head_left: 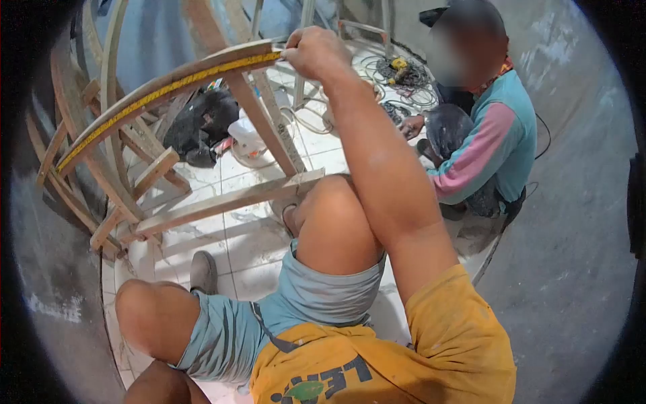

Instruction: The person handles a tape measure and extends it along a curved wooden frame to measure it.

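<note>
My right hand (316, 54) reaches far forward with its fingers closed on the right end of a yellow tape measure (178, 84). The tape lies stretched along the side of a wooden board (202, 62), which looks curved through the lens. My fingers also touch the end of this board. It forms the top of a wooden frame, with a leg (262, 118) slanting down to a lower rail (229, 203) near my knee. The left end of the tape lies against the far end of the board. My left hand is out of view.
At the right a person (501, 135) crouches against the grey wall (579, 222). Tangled cables (410, 84) lie on the white tiled floor (249, 249). A black bag (202, 124) and a whitish bucket (249, 138) stand behind the frame. More timber (101, 128) leans at the left.
</note>
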Action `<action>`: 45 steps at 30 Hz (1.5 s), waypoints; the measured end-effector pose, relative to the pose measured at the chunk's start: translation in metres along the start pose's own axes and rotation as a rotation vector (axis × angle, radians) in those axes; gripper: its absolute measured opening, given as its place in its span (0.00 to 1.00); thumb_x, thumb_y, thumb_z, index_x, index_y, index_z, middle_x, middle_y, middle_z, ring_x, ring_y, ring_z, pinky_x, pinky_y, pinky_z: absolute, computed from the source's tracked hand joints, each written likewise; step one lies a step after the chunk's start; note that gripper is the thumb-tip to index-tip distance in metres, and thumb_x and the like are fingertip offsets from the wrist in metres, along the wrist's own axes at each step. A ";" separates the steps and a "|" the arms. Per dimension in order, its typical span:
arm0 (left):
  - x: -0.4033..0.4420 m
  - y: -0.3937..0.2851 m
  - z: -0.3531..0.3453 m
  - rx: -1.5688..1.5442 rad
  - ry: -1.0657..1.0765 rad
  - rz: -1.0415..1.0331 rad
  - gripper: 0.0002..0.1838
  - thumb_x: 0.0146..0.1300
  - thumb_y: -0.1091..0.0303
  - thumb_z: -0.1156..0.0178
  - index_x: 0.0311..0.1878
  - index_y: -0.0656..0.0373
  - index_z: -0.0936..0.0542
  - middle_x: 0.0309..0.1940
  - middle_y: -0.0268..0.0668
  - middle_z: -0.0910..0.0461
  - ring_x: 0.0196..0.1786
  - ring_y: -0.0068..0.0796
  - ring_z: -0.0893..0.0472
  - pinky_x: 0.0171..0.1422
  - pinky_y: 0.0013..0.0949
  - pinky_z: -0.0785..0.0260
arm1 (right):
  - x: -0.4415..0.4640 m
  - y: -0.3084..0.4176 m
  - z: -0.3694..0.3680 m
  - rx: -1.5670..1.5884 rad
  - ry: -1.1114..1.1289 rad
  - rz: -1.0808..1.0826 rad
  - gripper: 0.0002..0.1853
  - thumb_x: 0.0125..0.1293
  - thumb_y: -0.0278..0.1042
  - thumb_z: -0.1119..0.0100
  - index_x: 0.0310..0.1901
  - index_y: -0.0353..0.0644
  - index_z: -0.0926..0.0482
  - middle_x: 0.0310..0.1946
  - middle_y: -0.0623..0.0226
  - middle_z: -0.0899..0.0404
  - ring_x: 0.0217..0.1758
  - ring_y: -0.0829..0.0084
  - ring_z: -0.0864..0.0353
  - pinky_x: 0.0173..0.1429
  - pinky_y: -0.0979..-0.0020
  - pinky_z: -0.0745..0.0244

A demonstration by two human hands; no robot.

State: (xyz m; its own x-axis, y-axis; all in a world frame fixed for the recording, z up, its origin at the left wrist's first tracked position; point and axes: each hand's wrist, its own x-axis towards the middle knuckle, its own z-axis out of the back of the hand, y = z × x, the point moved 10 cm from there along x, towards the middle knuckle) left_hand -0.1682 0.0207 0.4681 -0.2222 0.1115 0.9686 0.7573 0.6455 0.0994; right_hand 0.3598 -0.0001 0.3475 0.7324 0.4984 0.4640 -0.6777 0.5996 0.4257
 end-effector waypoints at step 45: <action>-0.022 -0.106 -0.055 0.466 -0.242 -0.638 0.12 0.80 0.62 0.50 0.38 0.44 0.20 0.27 0.21 0.25 0.30 0.17 0.25 0.42 0.29 0.31 | 0.002 -0.002 -0.005 0.071 0.033 0.002 0.16 0.65 0.39 0.35 0.54 0.57 0.10 0.53 0.61 0.11 0.61 0.57 0.13 0.64 0.52 0.20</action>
State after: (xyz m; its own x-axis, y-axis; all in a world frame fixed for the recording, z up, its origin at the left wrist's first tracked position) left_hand -0.2094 -0.0919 0.4486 -0.6897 -0.2573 0.6769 0.1201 0.8812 0.4572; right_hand 0.3632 0.0029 0.3436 0.7321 0.5206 0.4394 -0.6812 0.5531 0.4796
